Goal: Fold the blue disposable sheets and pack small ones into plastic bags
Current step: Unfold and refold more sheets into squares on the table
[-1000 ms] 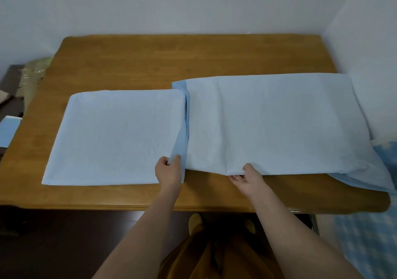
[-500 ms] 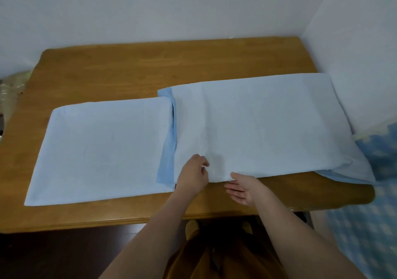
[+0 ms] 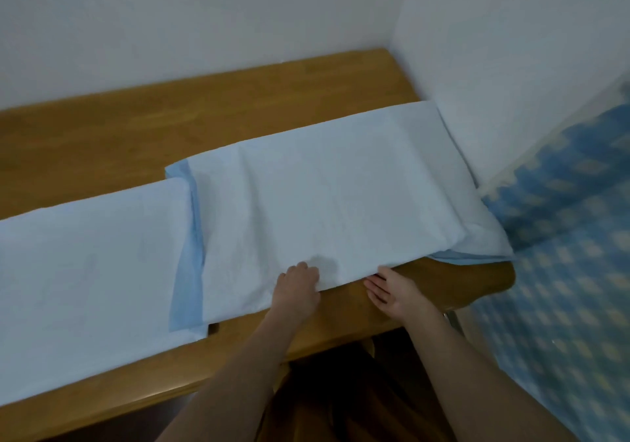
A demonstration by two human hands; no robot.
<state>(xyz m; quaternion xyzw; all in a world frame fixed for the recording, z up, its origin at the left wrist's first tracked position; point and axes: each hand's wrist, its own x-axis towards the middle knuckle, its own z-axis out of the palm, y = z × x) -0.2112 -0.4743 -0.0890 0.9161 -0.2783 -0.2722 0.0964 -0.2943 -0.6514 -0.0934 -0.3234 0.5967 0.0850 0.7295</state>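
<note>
Two pale blue disposable sheets lie folded on the wooden table (image 3: 170, 124). The right sheet (image 3: 324, 196) reaches the table's right end, with a lower layer sticking out past the corner. The left sheet (image 3: 92, 271) lies flat beside it; a darker blue strip shows between them. My left hand (image 3: 298, 288) grips the near edge of the right sheet, fingers curled over it. Close by on the right, my right hand (image 3: 392, 290) lies palm up on the table, straight fingertips touching or just under the same edge.
White walls (image 3: 494, 66) close the table in at the back and right. To the right the floor has a blue and yellow patterned mat (image 3: 562, 288). The table's near edge runs just below my hands. Bare wood lies behind the sheets.
My left hand has let go of the seam between the sheets and moved right onto the right sheet's near edge. My right hand has turned palm up. The view has swung right.
</note>
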